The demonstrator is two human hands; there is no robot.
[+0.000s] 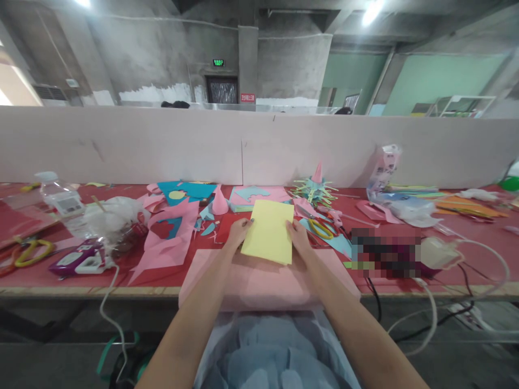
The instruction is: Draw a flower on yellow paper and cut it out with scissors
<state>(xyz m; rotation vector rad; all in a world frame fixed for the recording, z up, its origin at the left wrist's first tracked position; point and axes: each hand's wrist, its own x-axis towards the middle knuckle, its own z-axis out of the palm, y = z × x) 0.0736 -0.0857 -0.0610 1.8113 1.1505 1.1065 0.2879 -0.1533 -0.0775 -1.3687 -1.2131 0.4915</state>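
Note:
A yellow sheet of paper (268,232) is held up between my two hands over the front of the table. My left hand (240,232) grips its left edge, with the thumb in front and the other fingers partly hidden. On the opposite edge, my right hand (298,235) pinches the sheet, some fingers behind it. Below lies a large pink sheet (259,294) hanging over the table's front edge. Yellow-handled scissors (321,229) rest just right of my right hand. A pink paper cone (219,202) stands behind my left hand.
Pink paper scraps (174,237) and blue paper (186,192) lie to the left, near a purple-white power strip (83,259) and a plastic bottle (60,197). A fringed paper piece (314,190) stands at the back. Cables (432,319) hang at right. A white partition (162,146) borders the table.

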